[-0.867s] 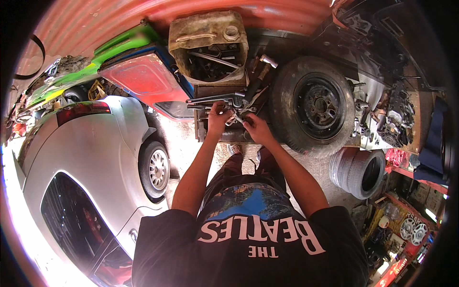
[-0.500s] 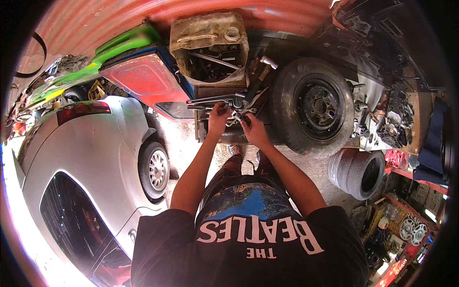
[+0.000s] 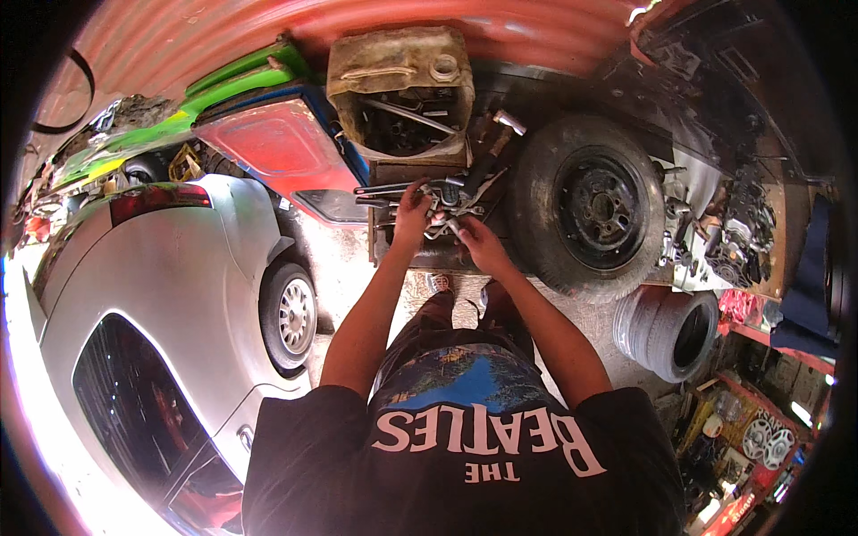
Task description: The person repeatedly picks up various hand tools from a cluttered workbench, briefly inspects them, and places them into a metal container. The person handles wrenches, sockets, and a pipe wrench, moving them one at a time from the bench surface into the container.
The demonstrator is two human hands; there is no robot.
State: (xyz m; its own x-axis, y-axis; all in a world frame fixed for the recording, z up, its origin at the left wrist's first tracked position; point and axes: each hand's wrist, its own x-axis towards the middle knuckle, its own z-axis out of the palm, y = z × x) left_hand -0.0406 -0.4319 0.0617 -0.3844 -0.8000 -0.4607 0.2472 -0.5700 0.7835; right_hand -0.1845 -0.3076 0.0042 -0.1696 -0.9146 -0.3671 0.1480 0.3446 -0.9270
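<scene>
Over a pile of metal hand tools (image 3: 438,234) on the workbench, both my hands are at work. My left hand (image 3: 413,214) is closed, its fingers curled at the left side of the pile; what they hold is too small to make out. My right hand (image 3: 481,245) is pinched at the end of a silver metal tool (image 3: 453,223), probably a wrench. A long dark-handled tool (image 3: 384,188) lies just beyond my left fingers. Farther right, a hammer-like tool with a shiny head (image 3: 509,123) leans past the pile.
A cut-open plastic jug (image 3: 399,62) with metal parts stands behind the pile. To the right, a wheel with tyre (image 3: 532,205) rests against the bench; more tyres (image 3: 666,326) lie below. A silver car (image 3: 170,259) is at left, near a red panel (image 3: 268,143).
My right fingers have moved slightly down and right, my left hand slightly up and right. The whole view has shifted a little.
</scene>
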